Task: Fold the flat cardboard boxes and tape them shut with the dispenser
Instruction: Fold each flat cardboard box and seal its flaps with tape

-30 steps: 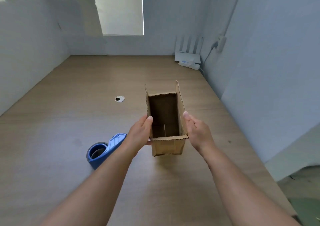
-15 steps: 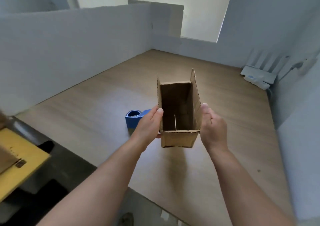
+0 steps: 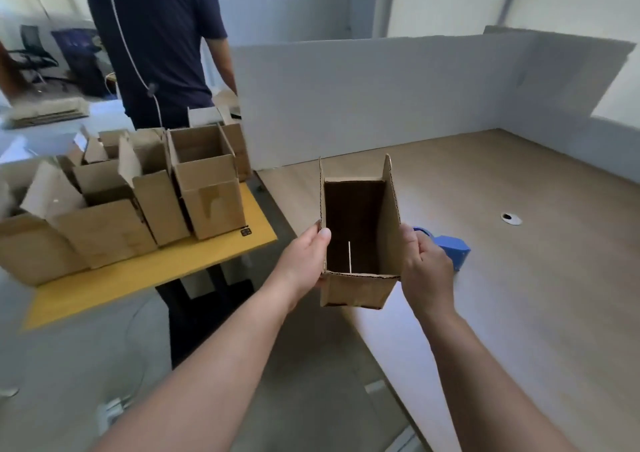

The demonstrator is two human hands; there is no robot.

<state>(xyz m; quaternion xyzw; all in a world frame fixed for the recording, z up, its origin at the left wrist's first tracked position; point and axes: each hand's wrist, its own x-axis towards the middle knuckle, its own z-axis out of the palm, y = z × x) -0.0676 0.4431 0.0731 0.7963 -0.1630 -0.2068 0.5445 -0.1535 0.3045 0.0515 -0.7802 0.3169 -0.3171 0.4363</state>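
**Open box held in two hands over the desk's left edge**

The cardboard box (image 3: 356, 289) is off the desk (image 3: 519, 313), held upright over its left edge with the mouth facing up. The left grip (image 3: 304, 257) has the left wall, thumb at the rim and fingers on the outside. The right grip (image 3: 426, 264) is wrapped around the right wall in the same way, so both are grasping the box and neither is free. A thin line of light shows along the seam in the bottom, and the two side flaps stand up.

It looks light, since both hands carry it with no strain. The corrugated walls should be stiff along the creases but weak across their faces, and a hard squeeze in the middle would probably bow them in. The corners and the folded rim look like the safest places to hold. The dry surface shouldn't slip.

The blue tape dispenser (image 3: 450, 247) sits on the desk just behind the right grip, within easy reach. To the left, a yellow desk (image 3: 138, 275) carries a crowd of folded boxes (image 3: 207, 192), their tops open too. Beyond it stands another person in a dark shirt (image 3: 156, 36).
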